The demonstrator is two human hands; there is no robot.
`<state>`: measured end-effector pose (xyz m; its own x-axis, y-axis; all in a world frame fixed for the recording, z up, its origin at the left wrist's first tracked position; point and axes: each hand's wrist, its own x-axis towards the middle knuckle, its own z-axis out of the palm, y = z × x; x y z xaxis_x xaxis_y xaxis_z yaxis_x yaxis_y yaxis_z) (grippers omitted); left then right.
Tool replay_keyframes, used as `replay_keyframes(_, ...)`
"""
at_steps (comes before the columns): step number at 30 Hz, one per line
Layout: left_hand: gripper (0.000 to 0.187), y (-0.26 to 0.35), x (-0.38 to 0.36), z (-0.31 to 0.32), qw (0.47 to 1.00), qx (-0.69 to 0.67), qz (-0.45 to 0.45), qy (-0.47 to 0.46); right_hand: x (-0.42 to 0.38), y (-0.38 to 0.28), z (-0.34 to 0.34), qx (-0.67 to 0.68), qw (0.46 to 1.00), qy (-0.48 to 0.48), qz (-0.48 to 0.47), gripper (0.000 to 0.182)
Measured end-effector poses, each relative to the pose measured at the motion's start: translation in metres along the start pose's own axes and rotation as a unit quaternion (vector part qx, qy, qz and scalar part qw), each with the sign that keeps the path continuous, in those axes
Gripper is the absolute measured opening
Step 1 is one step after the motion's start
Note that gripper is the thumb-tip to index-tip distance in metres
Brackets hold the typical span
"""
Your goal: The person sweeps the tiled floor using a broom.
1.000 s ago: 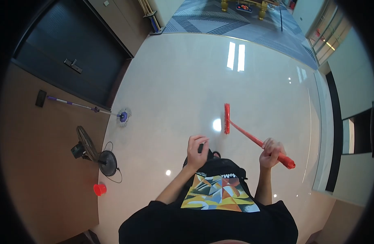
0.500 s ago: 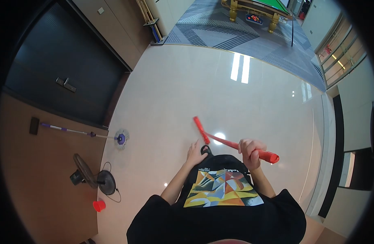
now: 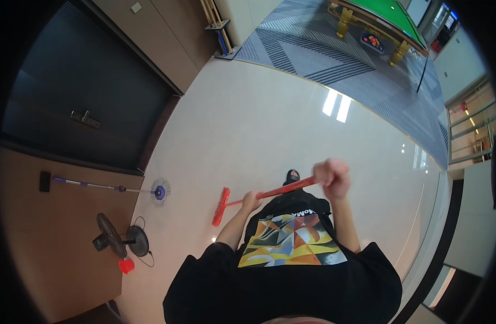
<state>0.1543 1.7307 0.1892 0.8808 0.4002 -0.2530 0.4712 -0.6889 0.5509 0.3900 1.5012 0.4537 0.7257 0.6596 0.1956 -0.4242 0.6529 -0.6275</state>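
Both my hands hold a red broom (image 3: pixel 259 195) across my body. My right hand (image 3: pixel 332 177) grips the upper end of its handle, blurred by motion. My left hand (image 3: pixel 252 201) is closed around the handle lower down. The red brush head (image 3: pixel 221 207) rests on the glossy cream floor (image 3: pixel 269 124) to my left. My black shoe (image 3: pixel 293 176) shows just behind the handle.
A purple spin mop (image 3: pixel 113 188) leans against the wooden wall (image 3: pixel 48 237) at left. Below it stand a black floor fan (image 3: pixel 116 240) and a red cup (image 3: pixel 126 265). A dark door (image 3: pixel 80 92) is upper left. A patterned carpet (image 3: pixel 334 59) and green pool table (image 3: pixel 385 16) lie ahead.
The broom has swung from my right front across to my left. My left hand, free before, has closed on the handle. My view has turned toward the pool table.
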Motion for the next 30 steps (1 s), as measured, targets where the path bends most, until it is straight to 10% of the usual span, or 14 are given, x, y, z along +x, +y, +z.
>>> replay_keyframes(8,0.025,-0.009,0.065,-0.008,0.963,-0.184,-0.092,0.175,0.161,0.015,-0.017,-0.125,0.918,-0.314,0.206,0.035)
replay_keyframes(22,0.026,-0.083,0.354,-0.109,0.963,-0.218,-0.086,0.129,0.472,0.08,-0.03,-0.139,0.872,-0.398,0.247,0.031)
replay_keyframes(30,0.025,-0.079,0.55,-0.193,0.935,-0.225,-0.198,0.19,0.634,0.128,-0.041,-0.093,0.906,-0.4,0.1,0.037)
